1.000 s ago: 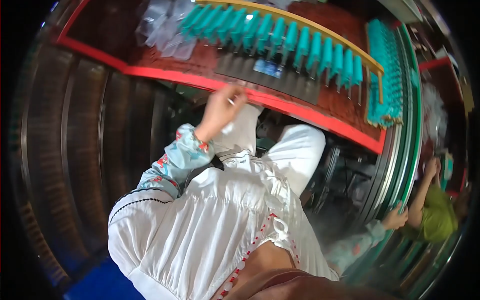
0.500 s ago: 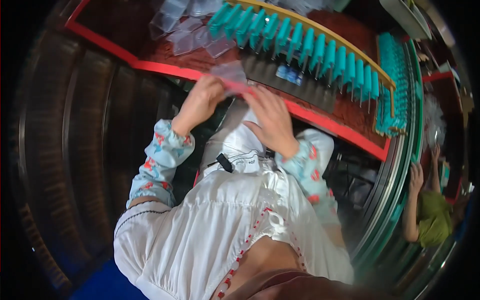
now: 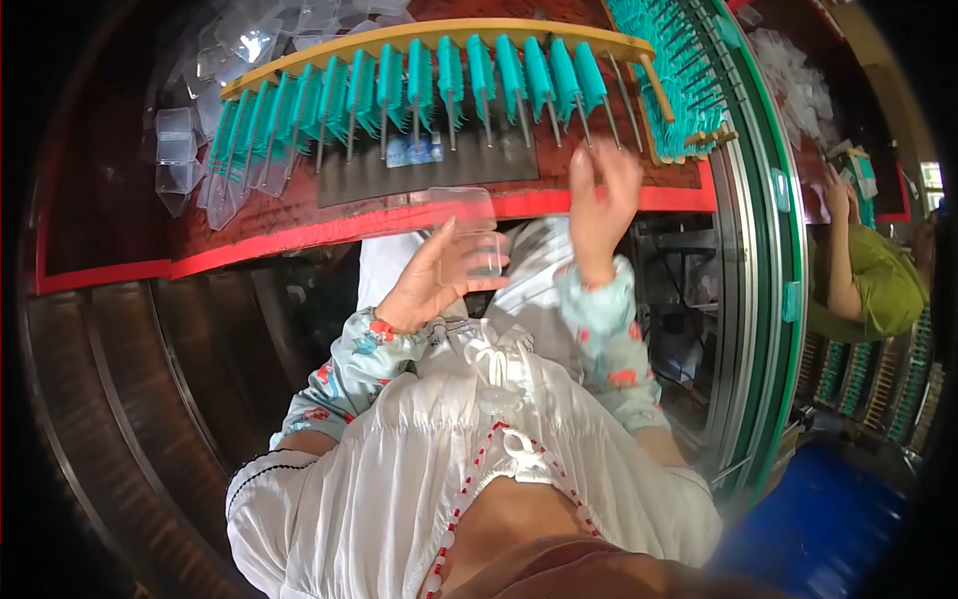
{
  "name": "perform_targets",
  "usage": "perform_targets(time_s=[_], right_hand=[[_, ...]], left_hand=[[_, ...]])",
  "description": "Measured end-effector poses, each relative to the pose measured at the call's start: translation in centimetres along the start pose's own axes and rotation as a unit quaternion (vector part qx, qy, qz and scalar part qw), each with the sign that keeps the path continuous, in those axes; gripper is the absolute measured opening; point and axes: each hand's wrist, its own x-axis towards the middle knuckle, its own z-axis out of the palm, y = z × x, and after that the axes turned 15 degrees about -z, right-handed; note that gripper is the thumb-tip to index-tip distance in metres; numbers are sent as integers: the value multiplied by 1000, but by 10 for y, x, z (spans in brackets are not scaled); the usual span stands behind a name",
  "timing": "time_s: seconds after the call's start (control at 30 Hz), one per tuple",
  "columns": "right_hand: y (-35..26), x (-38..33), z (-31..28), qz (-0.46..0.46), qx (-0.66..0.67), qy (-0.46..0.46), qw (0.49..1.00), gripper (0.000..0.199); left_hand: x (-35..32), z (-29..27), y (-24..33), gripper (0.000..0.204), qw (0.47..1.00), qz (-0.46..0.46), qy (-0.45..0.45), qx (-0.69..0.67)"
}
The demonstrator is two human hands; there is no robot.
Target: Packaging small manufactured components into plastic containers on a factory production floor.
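In front of the rack point(image 3: 419, 32), the left hand point(image 3: 429, 280) clasps a clear box point(image 3: 463, 208); by its right end, I can't tell the right hand's point(image 3: 606, 200) grip.

Worktop point(image 3: 274, 213): dk red-brown, bright red strip point(image 3: 289, 238) along near edge. Long yellow wooden rack point(image 3: 439, 29) runs L–R across it, w/ teal bristly pieces point(image 3: 389, 80) on metal rods pointing twd near edge. Dk grey mat point(image 3: 479, 166) btwn rack & near edge. Clear plastic boxes point(image 3: 176, 150) heaped nr L end & far edge. 2nd teal-filled rack point(image 3: 671, 128) by R edge.
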Motion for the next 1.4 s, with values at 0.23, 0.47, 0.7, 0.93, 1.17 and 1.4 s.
perform_targets(time_s=[0.23,0.47,0.7,0.93,1.17,1.4], right_hand=[[61,56,32,-146,-80,40,985,26],[6,15,-43,65,135,-133,980,15],[-36,19,-70,-95,-212,-567,790,33],[-44,41,-88,-191,-149,-555,796,38],[22,129,-47,-134,-82,-276,948,34],[17,160,-29,-122,-89,-386,910,37]], left_hand=[[20,22,-10,57,999,-14,-38,-12],[48,31,15,54,998,16,-29,-44],[65,99,7,49,990,-107,46,85],[73,71,-7,49,983,-118,-61,-124],[52,48,3,62,967,-102,-143,-184],[39,29,6,71,972,-27,-99,-210]])
